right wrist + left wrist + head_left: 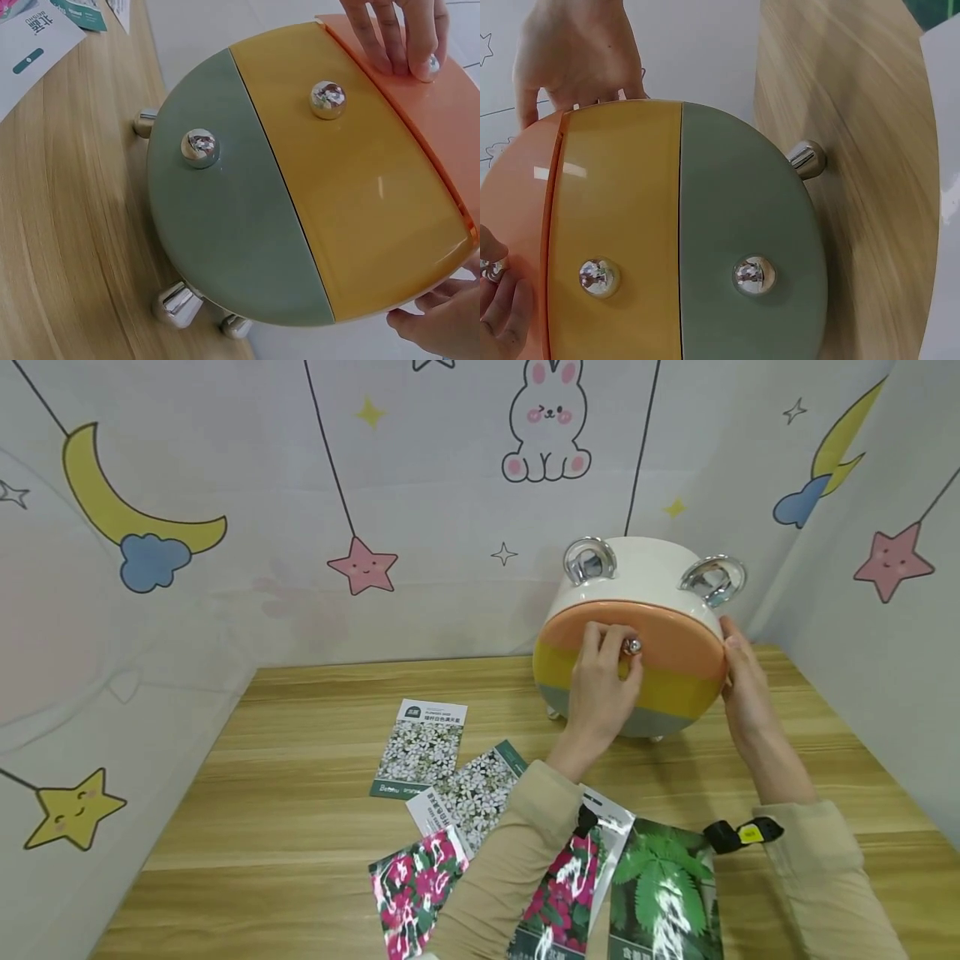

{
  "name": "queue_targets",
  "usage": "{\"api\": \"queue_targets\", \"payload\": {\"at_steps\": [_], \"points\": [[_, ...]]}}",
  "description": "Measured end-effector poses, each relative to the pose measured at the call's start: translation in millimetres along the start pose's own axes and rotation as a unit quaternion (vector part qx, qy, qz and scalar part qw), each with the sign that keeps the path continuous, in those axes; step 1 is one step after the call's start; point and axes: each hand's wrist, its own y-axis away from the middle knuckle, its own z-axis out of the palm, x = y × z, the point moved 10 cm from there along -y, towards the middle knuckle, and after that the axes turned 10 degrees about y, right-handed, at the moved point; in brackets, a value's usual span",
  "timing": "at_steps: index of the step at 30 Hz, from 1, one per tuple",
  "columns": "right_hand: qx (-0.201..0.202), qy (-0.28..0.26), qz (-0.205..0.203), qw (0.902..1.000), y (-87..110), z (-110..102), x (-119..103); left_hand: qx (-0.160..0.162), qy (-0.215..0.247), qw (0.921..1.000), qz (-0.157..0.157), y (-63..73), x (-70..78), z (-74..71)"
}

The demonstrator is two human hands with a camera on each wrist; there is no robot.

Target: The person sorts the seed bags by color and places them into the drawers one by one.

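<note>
A round white cabinet (pixel 652 560) with silver ear-shaped loops stands at the back right. Its front has orange (pixel 675 639), yellow (pixel 622 187) and grey-green (pixel 742 187) drawers, each with a round silver knob. With thumb and fingers my left hand (pixel 603 689) pinches the orange drawer's knob (pixel 632 646). That orange front sits slightly forward of the yellow one, its lower edge showing in the left wrist view. My right hand (pixel 750 693) rests against the cabinet's right side, fingers along the wall; some fingertips are hidden behind the edge.
Seed packets lie on the wooden table (pixel 300 860): white-flower packets (pixel 422 747), pink-flower packets (pixel 416 889) and a green-leaf packet (pixel 663 893). My left forearm crosses above some. A black strap (pixel 742 835) is at my right wrist. Printed cloth walls (pixel 450 627) enclose the table's back and sides.
</note>
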Motion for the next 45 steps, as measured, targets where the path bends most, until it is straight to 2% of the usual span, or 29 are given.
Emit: {"api": "queue_targets", "payload": {"at_steps": [7,17,27,36,45], "points": [[-0.024,0.005,-0.005,0.9997,-0.5,2,-2,-0.012,0.007,0.9999,0.004,2.2,2.5,-2.5],[-0.056,0.026,-0.015,0.998,1.6,5,-2,-0.027,-0.007,0.9995,0.017,8.1,9.9,-7.9],[-0.064,0.042,-0.032,0.9965,0.8,4,-1,-0.042,0.012,0.9986,0.029,17.3,16.8,-14.2],[-0.066,0.07,-0.032,0.9948,2.0,2,0,-0.043,0.028,0.9977,0.046,23.7,24.0,-20.0],[-0.071,0.061,-0.042,0.9947,3.0,3,-1,-0.046,0.015,0.9975,0.051,29.0,28.2,-22.7]]}}
